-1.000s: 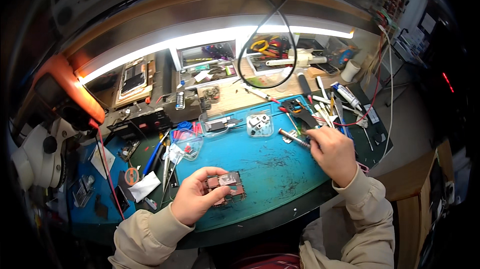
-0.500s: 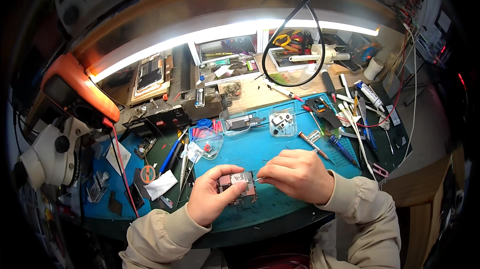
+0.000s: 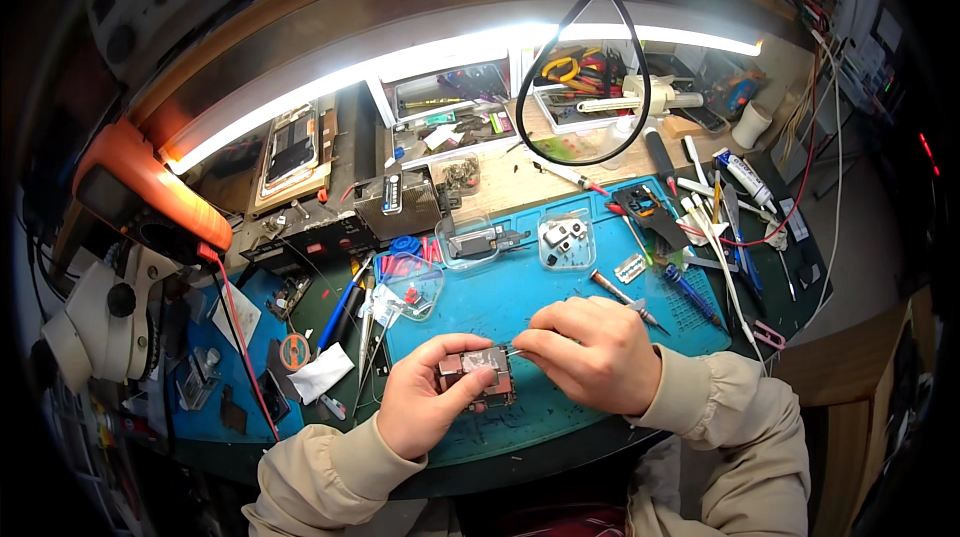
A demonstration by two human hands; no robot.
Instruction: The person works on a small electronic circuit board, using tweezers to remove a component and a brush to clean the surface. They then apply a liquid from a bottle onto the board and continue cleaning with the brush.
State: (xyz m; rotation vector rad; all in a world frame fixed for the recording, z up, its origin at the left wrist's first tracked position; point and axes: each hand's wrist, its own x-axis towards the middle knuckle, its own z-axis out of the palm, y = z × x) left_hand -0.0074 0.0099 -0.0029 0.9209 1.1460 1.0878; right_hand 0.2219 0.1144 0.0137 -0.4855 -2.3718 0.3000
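Note:
Between the fingers and thumb of my left hand is a small rectangular circuit board with copper-pink areas and a pale, silvery patch on its upper face. My thumb lies over its left part, hiding some of it. My right hand is closed in a pinch on a thin metal tool, whose tip is at the board's upper right corner. Most of that tool is hidden in my fingers, so its exact kind does not show. Both hands are just above the blue work mat.
Behind the hands stand clear plastic boxes of small parts. To the right lie a screwdriver, a precision screwdriver and a glue tube. An orange multimeter and white microscope are at left. A black cable loop hangs overhead.
The whole view has shifted slightly. My right hand has moved a little left against the board, bringing the tool's tip to its upper right corner. My left hand keeps its hold.

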